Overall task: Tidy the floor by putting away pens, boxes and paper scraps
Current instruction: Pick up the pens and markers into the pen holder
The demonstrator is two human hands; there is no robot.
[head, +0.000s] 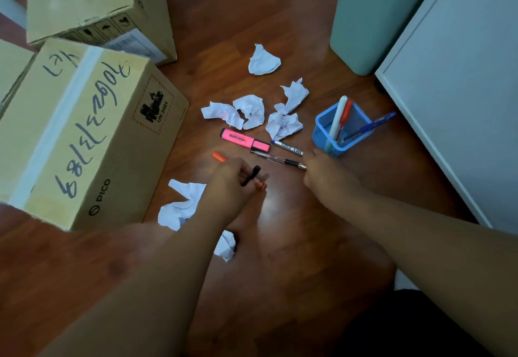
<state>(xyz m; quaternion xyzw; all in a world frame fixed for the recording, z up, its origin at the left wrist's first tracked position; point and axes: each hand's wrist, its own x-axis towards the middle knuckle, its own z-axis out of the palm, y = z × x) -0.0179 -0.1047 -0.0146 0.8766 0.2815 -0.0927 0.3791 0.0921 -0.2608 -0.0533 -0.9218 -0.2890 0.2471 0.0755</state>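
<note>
Left hand [228, 181]: I see my fingers closed around a short orange pen [221, 157] and a small black piece.
Right hand [326, 173]: fingers pinching the tip of the clear black-grip ballpoint pen [276, 160] lying on the wooden floor [280, 244].
Nearby: pink highlighter [245, 140], blue mesh pen holder [340, 129], crumpled white paper scraps [249, 111].

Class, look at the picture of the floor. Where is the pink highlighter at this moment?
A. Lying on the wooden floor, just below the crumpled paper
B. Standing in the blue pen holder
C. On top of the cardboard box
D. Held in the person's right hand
A: the pink highlighter lies flat on the wooden floor, below the crumpled paper, apart from the blue pen holder and both hands.
</note>
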